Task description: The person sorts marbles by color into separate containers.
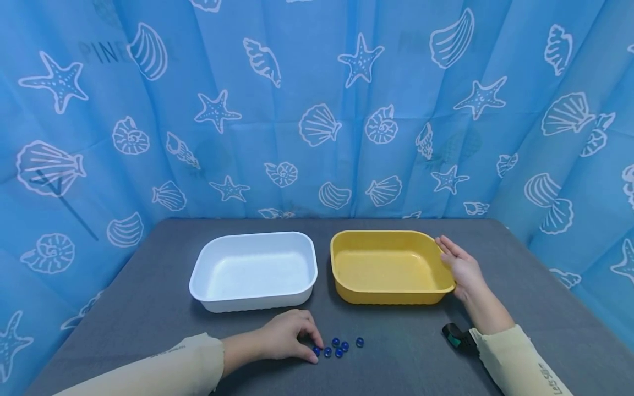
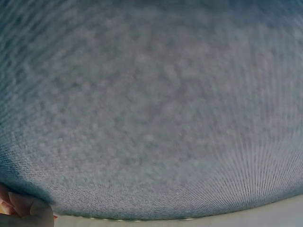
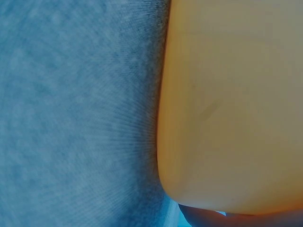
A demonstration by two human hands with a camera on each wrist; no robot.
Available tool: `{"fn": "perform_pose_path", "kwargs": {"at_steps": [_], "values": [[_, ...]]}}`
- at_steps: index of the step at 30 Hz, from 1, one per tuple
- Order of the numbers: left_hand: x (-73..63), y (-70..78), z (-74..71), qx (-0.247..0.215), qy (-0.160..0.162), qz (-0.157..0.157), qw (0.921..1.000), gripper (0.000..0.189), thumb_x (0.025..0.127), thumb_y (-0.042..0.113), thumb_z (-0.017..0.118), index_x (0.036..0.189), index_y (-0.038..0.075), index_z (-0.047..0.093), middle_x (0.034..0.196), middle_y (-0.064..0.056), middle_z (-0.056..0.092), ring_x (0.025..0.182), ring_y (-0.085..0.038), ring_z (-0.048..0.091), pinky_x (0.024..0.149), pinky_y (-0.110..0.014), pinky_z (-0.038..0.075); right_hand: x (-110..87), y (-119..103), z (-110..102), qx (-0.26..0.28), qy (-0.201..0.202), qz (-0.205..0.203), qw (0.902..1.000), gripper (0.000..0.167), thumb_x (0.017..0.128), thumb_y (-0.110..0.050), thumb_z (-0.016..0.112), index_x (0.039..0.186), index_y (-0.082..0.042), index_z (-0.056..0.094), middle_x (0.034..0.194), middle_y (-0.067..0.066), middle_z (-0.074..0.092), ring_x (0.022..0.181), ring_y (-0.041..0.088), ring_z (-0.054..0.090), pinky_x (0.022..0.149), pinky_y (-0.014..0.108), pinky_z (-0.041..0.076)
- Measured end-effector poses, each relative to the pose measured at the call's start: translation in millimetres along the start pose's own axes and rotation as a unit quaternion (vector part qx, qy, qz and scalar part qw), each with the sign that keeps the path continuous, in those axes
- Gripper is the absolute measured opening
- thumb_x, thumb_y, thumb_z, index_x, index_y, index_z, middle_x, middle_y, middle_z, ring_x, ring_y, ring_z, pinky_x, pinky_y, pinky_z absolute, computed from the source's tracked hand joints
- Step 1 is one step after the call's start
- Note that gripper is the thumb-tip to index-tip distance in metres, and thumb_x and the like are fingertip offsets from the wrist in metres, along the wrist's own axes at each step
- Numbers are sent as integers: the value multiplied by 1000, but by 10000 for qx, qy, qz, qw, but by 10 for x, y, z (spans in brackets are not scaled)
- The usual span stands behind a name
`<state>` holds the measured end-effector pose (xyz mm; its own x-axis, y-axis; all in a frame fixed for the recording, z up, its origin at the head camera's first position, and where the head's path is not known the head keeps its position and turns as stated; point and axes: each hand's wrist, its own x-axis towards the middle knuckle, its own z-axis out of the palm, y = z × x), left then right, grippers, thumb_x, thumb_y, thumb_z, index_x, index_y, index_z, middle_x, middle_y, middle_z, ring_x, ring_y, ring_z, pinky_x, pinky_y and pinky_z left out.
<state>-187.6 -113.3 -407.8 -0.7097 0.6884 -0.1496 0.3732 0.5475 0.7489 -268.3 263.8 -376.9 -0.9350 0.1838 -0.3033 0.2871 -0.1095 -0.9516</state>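
In the head view, my left hand (image 1: pixel 289 335) is low over the grey table, in front of the white bin. Its thumb and index finger pinch a small blue glass marble (image 1: pixel 316 350), partly covered by the fingertips. Several more blue marbles (image 1: pixel 344 346) lie loose just right of it. My right hand (image 1: pixel 465 269) rests along the right end of the yellow bin (image 1: pixel 393 297), fingers extended against its rim. The right wrist view is mostly filled by the yellow bin's wall (image 3: pixel 227 113). Only a bit of the left hand (image 2: pixel 28 210) shows in the left wrist view.
The white bin (image 1: pixel 252 303) stands left of the yellow one, a narrow gap between them. A black strap-like device (image 1: pixel 458 336) sits at the right wrist. Behind the grey table (image 1: pixel 396 352) hangs a blue curtain (image 1: pixel 317 110) with shells and starfish.
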Motion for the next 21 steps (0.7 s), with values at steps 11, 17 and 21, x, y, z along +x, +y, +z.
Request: {"fn": "perform_pose_path", "kwargs": {"at_steps": [11, 17, 21], "values": [[5, 32, -30, -369, 42, -37, 9993, 11, 81, 14, 79, 92, 16, 76, 88, 12, 56, 83, -3, 50, 75, -22, 42, -3, -1, -15, -26, -76, -17, 10000, 53, 107, -14, 32, 156, -20, 12, 160, -2, 12, 147, 17, 11, 115, 36, 17], [21, 55, -78, -394, 166, 1, 9991, 12, 83, 16, 78, 94, 17, 75, 90, 11, 57, 85, -5, 51, 75, -22, 44, 3, -5, -9, -29, -39, 16, 10000, 53, 107, -14, 31, 156, -20, 13, 160, -2, 13, 147, 17, 11, 115, 37, 17], [30, 99, -113, -357, 249, 62, 9990, 14, 83, 17, 78, 96, 15, 75, 90, 11, 58, 85, -6, 51, 74, -22, 44, -3, -10, -2, -22, -11, 25, 10000, 53, 107, -13, 31, 156, -20, 13, 160, -2, 13, 146, 17, 12, 115, 36, 17]]}}
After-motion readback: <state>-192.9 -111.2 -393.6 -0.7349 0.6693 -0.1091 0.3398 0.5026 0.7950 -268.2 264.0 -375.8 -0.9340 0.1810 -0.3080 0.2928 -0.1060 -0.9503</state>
